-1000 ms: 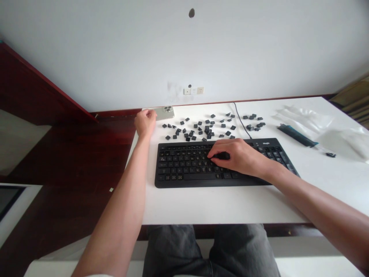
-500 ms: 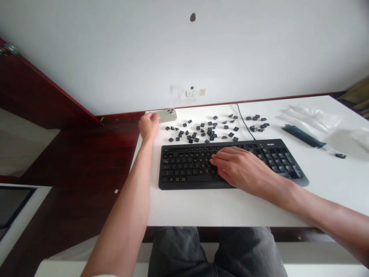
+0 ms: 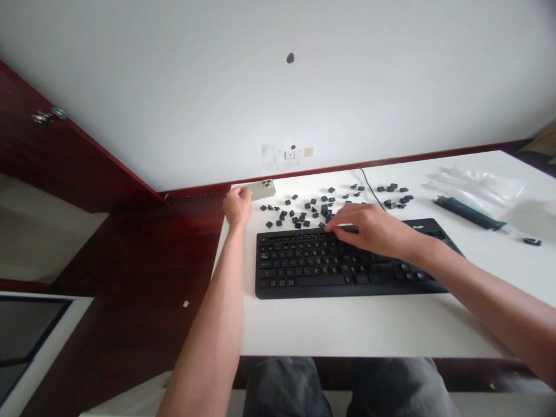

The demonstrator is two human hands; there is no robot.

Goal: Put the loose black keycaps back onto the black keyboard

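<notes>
A black keyboard lies on the white table, with bare sockets showing in several places. My right hand is over its back part, thumb and fingertips drawn together at the back edge beside the loose black keycaps. Whether a keycap is between those fingertips is hidden. At the table's far left corner my left hand rests with fingers curled in, touching or right beside a pale phone. Nothing shows in its fingers.
Behind the keyboard a black cable runs to the table's back edge. More keycaps lie right of it. A clear plastic bag and a dark, narrow packet are at the right. Wall sockets sit above the table.
My right hand has moved from the keyboard's middle keys back to its rear edge near the loose keycaps. My left hand stays by the phone. The whole view has shifted slightly.
</notes>
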